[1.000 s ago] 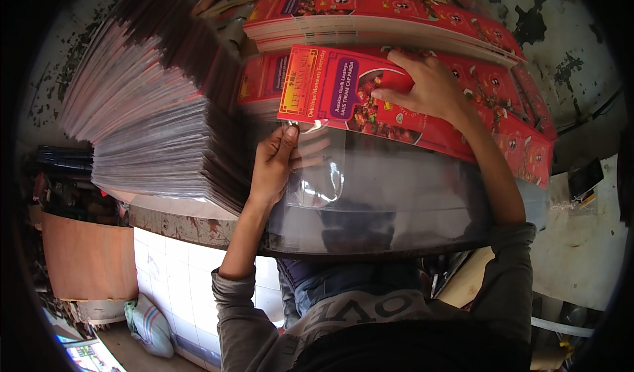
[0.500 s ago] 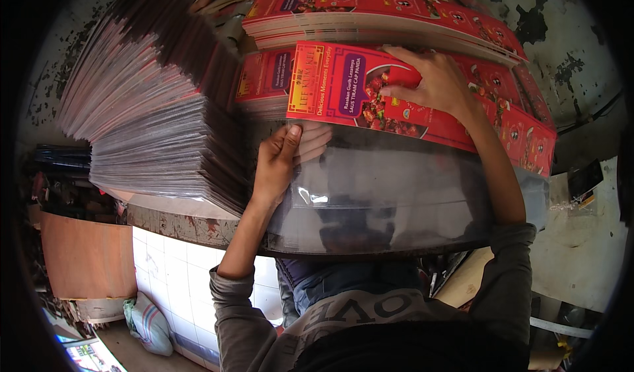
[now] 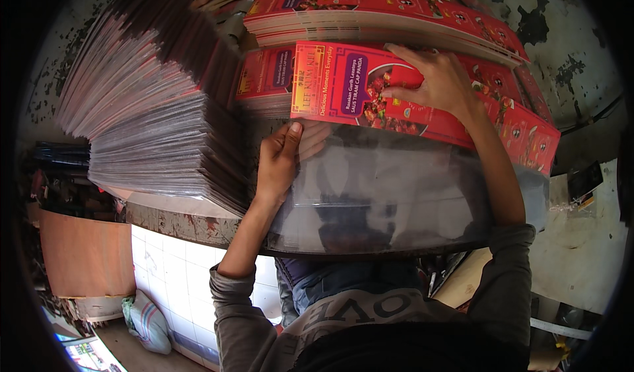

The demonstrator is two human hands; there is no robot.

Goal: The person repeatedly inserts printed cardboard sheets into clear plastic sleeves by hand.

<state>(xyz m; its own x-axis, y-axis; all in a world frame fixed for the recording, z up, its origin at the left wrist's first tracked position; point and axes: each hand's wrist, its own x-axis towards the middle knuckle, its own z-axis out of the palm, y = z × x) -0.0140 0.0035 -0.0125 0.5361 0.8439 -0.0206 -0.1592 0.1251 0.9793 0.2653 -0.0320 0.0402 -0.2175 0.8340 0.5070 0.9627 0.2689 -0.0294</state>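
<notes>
Head view: The left hand (image 3: 279,157) is pinched on the clear film (image 3: 389,174), thumb above, fingers showing hazily beneath. The right hand (image 3: 436,84) spreads over the red card (image 3: 333,84); whether it grips cannot be told. The card lies under the right hand, just beyond the left thumb. Caution: skewed pushing may crease the card's corner; a slack left pinch may let the film slip.

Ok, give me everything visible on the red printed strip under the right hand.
The red strip is long, flat, glossy, like printed card, with a yellow panel at its left end, a purple panel and a food picture. It slants down rightward in view, clear plastic sheets along its near edge. The right hand spreads across it; the left hand has its thumb by the lower left corner, contact unclear.
</notes>
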